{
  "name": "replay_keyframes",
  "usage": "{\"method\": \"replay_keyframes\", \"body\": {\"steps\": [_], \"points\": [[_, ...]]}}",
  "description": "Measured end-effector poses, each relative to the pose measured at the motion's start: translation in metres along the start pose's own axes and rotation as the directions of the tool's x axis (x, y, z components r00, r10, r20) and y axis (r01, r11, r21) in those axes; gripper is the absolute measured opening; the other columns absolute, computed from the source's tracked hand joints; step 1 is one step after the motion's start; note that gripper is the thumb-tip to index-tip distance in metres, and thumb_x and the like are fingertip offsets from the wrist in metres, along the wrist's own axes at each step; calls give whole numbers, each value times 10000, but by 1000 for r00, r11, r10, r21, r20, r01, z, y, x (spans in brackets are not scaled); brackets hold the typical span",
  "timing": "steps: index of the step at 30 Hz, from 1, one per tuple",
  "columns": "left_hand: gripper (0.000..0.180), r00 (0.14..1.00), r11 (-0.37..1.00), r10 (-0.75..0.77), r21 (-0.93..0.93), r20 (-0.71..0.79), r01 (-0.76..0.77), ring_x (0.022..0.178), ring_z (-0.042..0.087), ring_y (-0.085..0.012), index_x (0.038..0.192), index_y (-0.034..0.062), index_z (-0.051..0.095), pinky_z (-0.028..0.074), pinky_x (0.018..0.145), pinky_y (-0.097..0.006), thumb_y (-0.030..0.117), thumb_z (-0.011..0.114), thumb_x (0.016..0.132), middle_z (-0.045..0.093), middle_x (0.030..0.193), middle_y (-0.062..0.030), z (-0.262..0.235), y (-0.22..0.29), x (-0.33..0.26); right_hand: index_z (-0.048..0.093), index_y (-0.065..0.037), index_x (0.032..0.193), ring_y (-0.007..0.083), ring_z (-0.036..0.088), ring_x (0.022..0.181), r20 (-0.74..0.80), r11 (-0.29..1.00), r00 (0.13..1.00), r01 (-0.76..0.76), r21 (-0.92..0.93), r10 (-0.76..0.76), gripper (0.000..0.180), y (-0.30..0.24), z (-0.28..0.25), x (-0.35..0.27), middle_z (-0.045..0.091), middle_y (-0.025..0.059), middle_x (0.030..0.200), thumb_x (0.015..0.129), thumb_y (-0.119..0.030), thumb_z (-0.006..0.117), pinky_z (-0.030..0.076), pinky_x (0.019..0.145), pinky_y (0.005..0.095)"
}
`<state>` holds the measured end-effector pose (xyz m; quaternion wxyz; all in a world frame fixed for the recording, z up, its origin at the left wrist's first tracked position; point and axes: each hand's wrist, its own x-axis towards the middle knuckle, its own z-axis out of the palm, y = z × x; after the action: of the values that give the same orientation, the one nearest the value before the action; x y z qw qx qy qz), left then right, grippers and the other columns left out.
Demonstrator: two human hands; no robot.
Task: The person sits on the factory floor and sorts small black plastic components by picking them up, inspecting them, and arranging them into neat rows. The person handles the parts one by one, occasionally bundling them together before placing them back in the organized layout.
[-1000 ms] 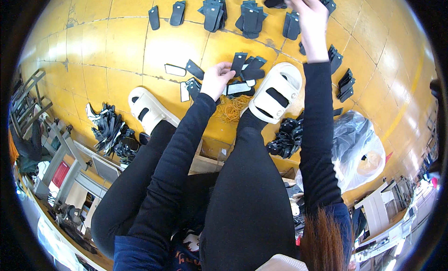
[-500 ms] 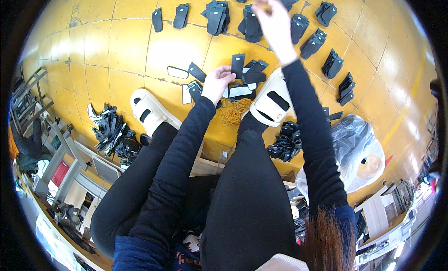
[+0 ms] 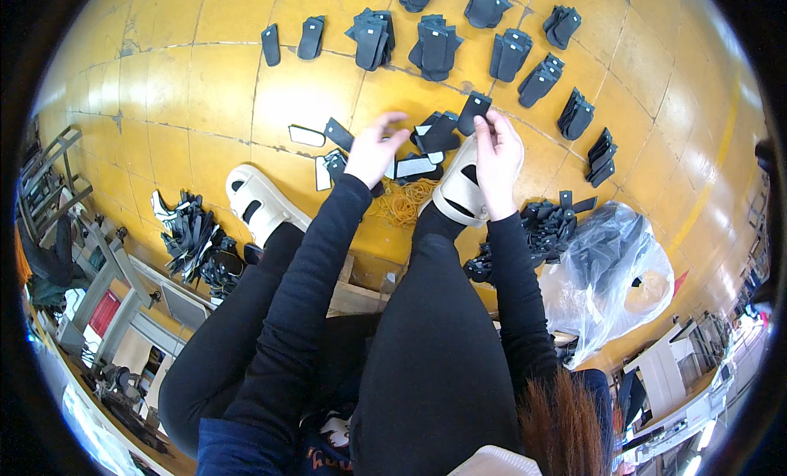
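Note:
My right hand (image 3: 498, 152) pinches the lower end of a black flat piece (image 3: 474, 112) with a small pale label, above the toe of my beige right sandal (image 3: 464, 191). To its left my left hand (image 3: 373, 154) holds nothing, thumb and fingers apart. Around and below the left hand lie loose black pieces (image 3: 338, 134) and white-faced pieces (image 3: 307, 135), some overlapping. A tangle of yellow rubber bands (image 3: 402, 202) sits on the floor between my sandals, close to the right one.
Stacks of similar black pieces (image 3: 434, 50) curve across the yellow tiled floor (image 3: 221, 83). A heap of black strips (image 3: 195, 234) lies left of my left sandal (image 3: 261, 199). Right of my right leg are another black heap (image 3: 545, 230) and a clear plastic bag (image 3: 611, 271).
My right hand has come back from over the far stacks and now grips a black piece. My left hand, which held a labelled black piece, has let go of it.

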<state>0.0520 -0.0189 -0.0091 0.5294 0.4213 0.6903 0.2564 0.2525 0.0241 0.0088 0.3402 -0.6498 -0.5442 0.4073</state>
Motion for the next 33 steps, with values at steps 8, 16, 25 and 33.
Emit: {"method": "replay_keyframes", "body": {"steps": [8,16,25,33], "points": [[615,817,860,-77,376,-571,344,1021,488,-328,1182,98,512,394,920,-406,222,776,641,486,1086,-194,-37,-35,-2,600,38,984,72,533,660,75,974,993,-100,203,86,140,9,-6,4,575,21,800,882,-59,597,435,614,210],[637,869,838,-28,462,-494,290,877,513,-266,1178,72,484,436,794,-346,138,785,621,506,943,-116,-43,-56,-11,604,27,1027,63,516,696,-18,838,968,-209,504,252,185,5,-9,26,593,7,831,877,-82,604,424,650,201],[207,894,857,-378,-456,-241,240,787,559,-134,941,46,577,449,754,-271,160,684,806,553,839,-17,-53,-24,9,525,55,1168,100,556,736,-226,898,962,-42,439,156,349,26,-47,142,603,47,875,845,-37,622,449,664,229],[142,968,553,-242,-810,68,195,832,610,-136,780,89,536,491,760,-261,36,666,795,614,877,-60,-41,32,8,509,58,1230,123,571,818,-106,991,992,-62,120,75,441,45,-71,205,630,86,976,834,-84,640,445,730,236]]}}
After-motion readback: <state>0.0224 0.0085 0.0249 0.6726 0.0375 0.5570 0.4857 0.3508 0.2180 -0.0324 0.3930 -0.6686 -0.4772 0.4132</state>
